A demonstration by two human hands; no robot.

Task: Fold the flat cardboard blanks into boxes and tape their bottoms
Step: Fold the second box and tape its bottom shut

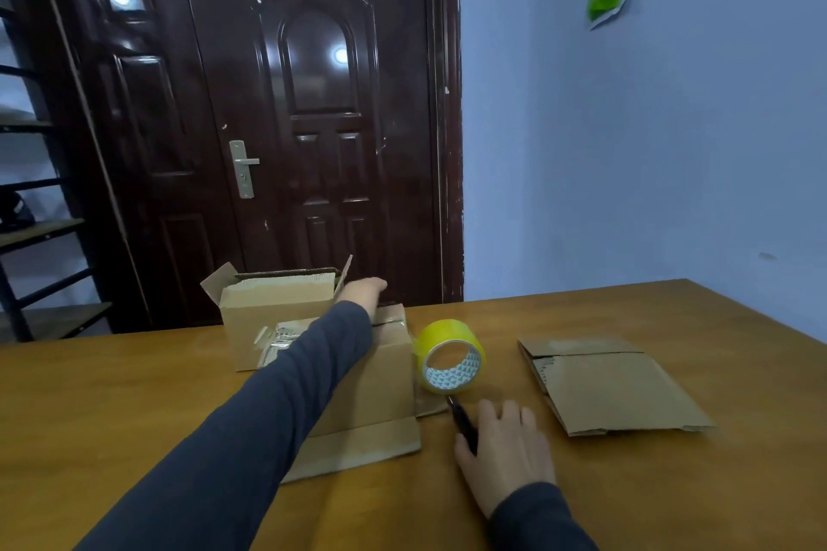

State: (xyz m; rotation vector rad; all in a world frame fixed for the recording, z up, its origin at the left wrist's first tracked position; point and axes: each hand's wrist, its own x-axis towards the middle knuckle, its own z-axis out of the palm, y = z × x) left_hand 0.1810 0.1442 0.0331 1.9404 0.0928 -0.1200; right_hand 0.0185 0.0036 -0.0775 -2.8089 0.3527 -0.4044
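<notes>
The box (389, 385), plain brown cardboard with a taped seam, lies mid-table (134, 394) under my left arm; I judge it light and stiff but easily creased, best held by its edges. My left hand (363, 292) reaches its far end, fingers too blurred to tell. My right hand (508, 447) rests flat and relaxed on a black tool (462, 416), near the tape (449, 356) and blanks (617, 394).

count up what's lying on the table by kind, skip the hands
folded boxes: 2, the open box at the back and the nearer box
flat cardboard pile: 1, number of blanks in it unclear
yellow tape roll: 1
black tool: 1
total: 5
</notes>
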